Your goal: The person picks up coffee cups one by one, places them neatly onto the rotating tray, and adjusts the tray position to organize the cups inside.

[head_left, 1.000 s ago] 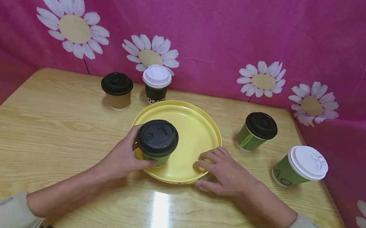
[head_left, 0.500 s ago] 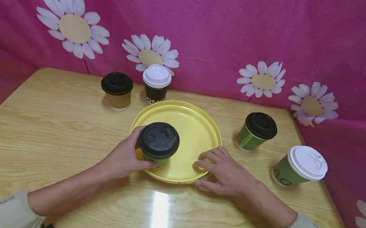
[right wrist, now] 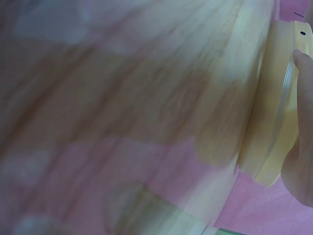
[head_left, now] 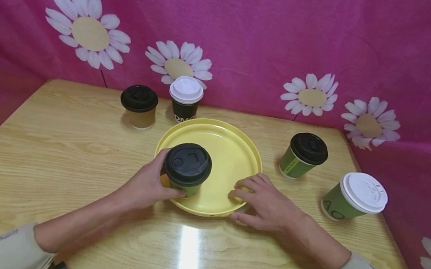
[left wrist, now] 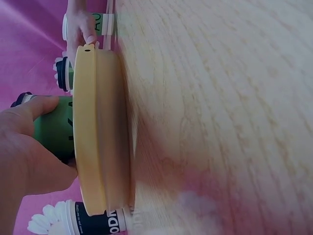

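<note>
In the head view my left hand (head_left: 150, 182) grips a green paper coffee cup (head_left: 189, 190) with a black lid (head_left: 188, 164), thumb on the near side. The cup stands upright over the left part of a round yellow tray (head_left: 233, 154). From the left wrist, the cup's base (left wrist: 54, 127) is partly hidden behind the tray's rim (left wrist: 85, 132). My right hand (head_left: 267, 205) holds the tray's right rim, fingers curled over the inside and thumb outside. The right wrist view shows that thumb (right wrist: 302, 61) against the tray's outer wall (right wrist: 274, 107).
Behind the tray stand a brown cup with a black lid (head_left: 139, 103) and a black cup with a white lid (head_left: 185, 98). To the right are a green cup with a black lid (head_left: 302, 155) and another with a white lid (head_left: 354, 197). A pink flowered cloth (head_left: 249, 45) borders the wooden table (head_left: 58, 147).
The left hand and the cup in it have shifted very slightly to the right over the tray. The right hand keeps its place on the rim.
</note>
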`<control>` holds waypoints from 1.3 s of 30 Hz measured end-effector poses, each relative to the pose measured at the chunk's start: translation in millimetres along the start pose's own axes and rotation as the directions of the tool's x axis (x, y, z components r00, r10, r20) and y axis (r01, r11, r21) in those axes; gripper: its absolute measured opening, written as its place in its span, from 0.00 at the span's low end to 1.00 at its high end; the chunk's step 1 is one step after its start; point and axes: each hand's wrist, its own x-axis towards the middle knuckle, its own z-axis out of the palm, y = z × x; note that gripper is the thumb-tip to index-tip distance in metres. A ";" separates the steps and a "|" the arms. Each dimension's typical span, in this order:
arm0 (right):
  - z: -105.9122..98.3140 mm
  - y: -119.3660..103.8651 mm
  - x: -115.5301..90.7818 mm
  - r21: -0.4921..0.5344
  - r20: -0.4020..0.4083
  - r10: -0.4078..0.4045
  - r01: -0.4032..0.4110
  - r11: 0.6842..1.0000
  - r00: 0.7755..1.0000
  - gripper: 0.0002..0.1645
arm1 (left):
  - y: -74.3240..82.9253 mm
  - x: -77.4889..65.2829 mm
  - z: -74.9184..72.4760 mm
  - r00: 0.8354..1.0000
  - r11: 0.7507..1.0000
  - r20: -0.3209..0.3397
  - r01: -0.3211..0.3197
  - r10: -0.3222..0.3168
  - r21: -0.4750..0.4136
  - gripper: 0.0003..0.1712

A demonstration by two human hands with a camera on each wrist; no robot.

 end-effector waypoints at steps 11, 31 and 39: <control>-0.8 -1.0 -0.1 0.002 0.003 0.004 -0.004 1.000 1.000 0.27 | 2.5 -2.8 -4.4 1.000 1.000 0.022 0.019 -0.019 -0.016 0.57; 0.5 0.5 -0.4 -0.012 -0.004 0.004 -0.004 1.000 1.000 0.28 | 7.2 -16.1 -9.6 0.987 0.985 -0.067 -0.139 0.146 0.099 0.62; -0.3 -0.5 0.8 -0.014 0.011 0.011 -0.011 1.000 1.000 0.28 | 11.9 -18.8 -10.5 0.928 0.888 -0.090 -0.315 0.363 0.334 0.58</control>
